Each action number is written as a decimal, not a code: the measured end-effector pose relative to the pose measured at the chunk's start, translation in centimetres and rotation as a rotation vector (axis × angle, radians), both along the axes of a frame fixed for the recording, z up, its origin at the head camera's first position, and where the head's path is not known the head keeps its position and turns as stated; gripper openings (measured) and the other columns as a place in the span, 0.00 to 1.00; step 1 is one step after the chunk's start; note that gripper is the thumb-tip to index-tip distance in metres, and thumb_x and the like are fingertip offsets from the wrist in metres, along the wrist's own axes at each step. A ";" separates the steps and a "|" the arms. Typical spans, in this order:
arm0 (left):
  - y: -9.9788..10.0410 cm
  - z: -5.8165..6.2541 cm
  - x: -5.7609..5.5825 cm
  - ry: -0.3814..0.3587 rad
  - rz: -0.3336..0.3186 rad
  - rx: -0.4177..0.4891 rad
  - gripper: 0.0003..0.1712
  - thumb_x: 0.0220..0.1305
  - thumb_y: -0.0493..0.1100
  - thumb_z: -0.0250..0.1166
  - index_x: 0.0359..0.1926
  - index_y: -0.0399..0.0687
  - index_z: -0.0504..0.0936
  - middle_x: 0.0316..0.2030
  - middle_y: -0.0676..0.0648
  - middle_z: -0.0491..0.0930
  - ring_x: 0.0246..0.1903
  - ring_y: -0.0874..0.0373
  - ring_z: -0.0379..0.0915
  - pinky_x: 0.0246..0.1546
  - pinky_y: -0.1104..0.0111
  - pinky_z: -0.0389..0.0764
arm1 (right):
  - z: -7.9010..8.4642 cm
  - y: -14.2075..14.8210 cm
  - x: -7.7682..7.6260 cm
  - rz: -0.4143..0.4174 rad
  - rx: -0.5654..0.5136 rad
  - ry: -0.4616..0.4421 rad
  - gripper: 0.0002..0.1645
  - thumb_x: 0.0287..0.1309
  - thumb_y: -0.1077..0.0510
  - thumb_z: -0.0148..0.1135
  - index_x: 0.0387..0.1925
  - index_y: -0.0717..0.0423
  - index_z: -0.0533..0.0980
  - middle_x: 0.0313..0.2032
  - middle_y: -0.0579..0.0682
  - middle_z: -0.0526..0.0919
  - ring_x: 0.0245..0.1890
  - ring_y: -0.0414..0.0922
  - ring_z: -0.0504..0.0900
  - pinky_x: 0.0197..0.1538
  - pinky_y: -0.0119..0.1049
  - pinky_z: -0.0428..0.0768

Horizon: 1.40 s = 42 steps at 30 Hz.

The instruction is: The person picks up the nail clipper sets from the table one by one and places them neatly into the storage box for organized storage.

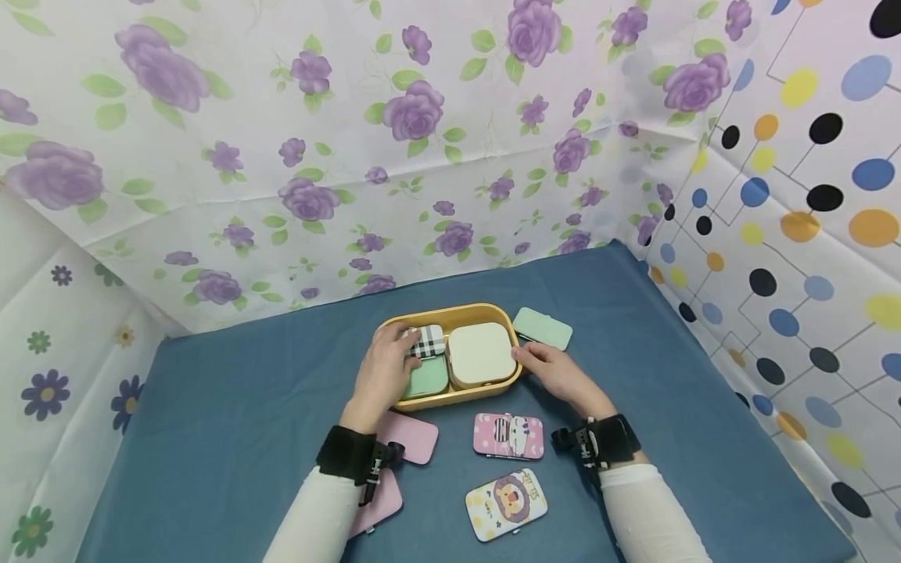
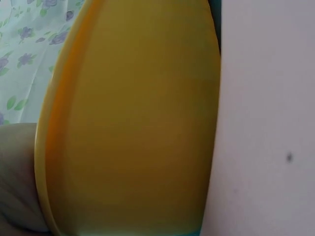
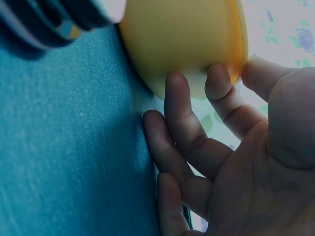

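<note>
A yellow oval container [image 1: 424, 403] stands on the blue cloth. My left hand [image 1: 383, 366] reaches over its left end, fingers and thumb gripping a black-and-white plaid tin [image 1: 434, 342]. Below that tin lies a mint green tin [image 1: 426, 378], in the left half of the container. A cream square box [image 1: 482, 353] fills the right half. At the right end, my right hand [image 1: 559, 378] pinches the container's rim. In the right wrist view its thumb is at the rim and two fingertips [image 3: 178, 91] meet the outer wall.
Behind my right hand lies another mint green tin [image 1: 543, 328]. In front are a pink cat tin [image 1: 508, 435] and a lion tin [image 1: 506, 504]. Two plain pink tins, one farther [image 1: 411, 438] and one nearer [image 1: 380, 502], lie partly under my left wrist. Patterned cloth walls [image 1: 352, 164] surround the table.
</note>
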State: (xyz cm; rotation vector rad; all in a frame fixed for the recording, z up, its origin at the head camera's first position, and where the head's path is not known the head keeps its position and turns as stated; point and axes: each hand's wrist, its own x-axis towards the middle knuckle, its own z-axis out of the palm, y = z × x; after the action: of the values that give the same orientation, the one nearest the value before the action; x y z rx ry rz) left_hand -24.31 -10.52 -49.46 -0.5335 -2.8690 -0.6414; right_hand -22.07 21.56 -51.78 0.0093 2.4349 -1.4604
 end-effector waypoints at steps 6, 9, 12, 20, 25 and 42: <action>0.1 0.0 0.1 0.027 0.018 -0.015 0.28 0.62 0.42 0.71 0.64 0.48 0.79 0.61 0.37 0.67 0.60 0.43 0.61 0.52 0.51 0.73 | 0.2 0.0 0.0 -0.002 -0.009 0.006 0.31 0.64 0.26 0.50 0.39 0.45 0.79 0.40 0.51 0.77 0.42 0.51 0.74 0.44 0.44 0.66; 0.1 0.0 0.2 0.039 0.025 -0.013 0.28 0.62 0.42 0.71 0.63 0.48 0.79 0.60 0.37 0.67 0.58 0.43 0.61 0.50 0.51 0.74 | 0.3 -0.1 0.0 0.004 -0.002 0.010 0.30 0.65 0.26 0.50 0.39 0.45 0.79 0.40 0.51 0.77 0.42 0.51 0.74 0.44 0.44 0.66; 0.1 0.0 0.2 0.036 0.028 -0.013 0.28 0.62 0.42 0.71 0.64 0.49 0.79 0.60 0.37 0.68 0.58 0.44 0.61 0.51 0.51 0.73 | 0.3 -0.2 -0.1 0.007 0.004 0.011 0.30 0.65 0.26 0.50 0.39 0.45 0.79 0.40 0.51 0.77 0.42 0.51 0.74 0.44 0.45 0.67; 0.2 -0.2 -0.1 0.030 0.018 -0.010 0.28 0.63 0.42 0.71 0.64 0.48 0.78 0.60 0.38 0.67 0.60 0.44 0.61 0.55 0.52 0.72 | 0.2 -0.1 -0.2 0.004 0.011 0.020 0.31 0.63 0.25 0.49 0.39 0.45 0.80 0.40 0.51 0.78 0.42 0.51 0.74 0.44 0.45 0.67; 0.4 -0.3 -0.3 0.026 0.019 -0.053 0.28 0.63 0.37 0.69 0.65 0.47 0.78 0.61 0.39 0.67 0.60 0.45 0.62 0.58 0.53 0.71 | 0.3 -0.1 -0.2 0.000 0.017 0.012 0.32 0.64 0.25 0.49 0.38 0.46 0.79 0.40 0.51 0.78 0.42 0.51 0.74 0.44 0.44 0.66; 0.1 -0.5 0.1 0.012 0.039 0.009 0.27 0.64 0.33 0.68 0.63 0.48 0.79 0.61 0.39 0.68 0.62 0.45 0.61 0.59 0.52 0.70 | 0.0 0.0 -0.1 0.014 0.016 0.017 0.31 0.64 0.25 0.49 0.37 0.46 0.79 0.40 0.50 0.78 0.42 0.50 0.74 0.44 0.44 0.66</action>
State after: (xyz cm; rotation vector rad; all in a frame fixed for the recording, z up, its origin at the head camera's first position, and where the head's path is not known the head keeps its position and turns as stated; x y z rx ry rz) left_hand -24.18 -10.37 -50.00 -0.4778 -2.8561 -0.6421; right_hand -22.15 21.51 -51.77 -0.0162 2.4552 -1.4407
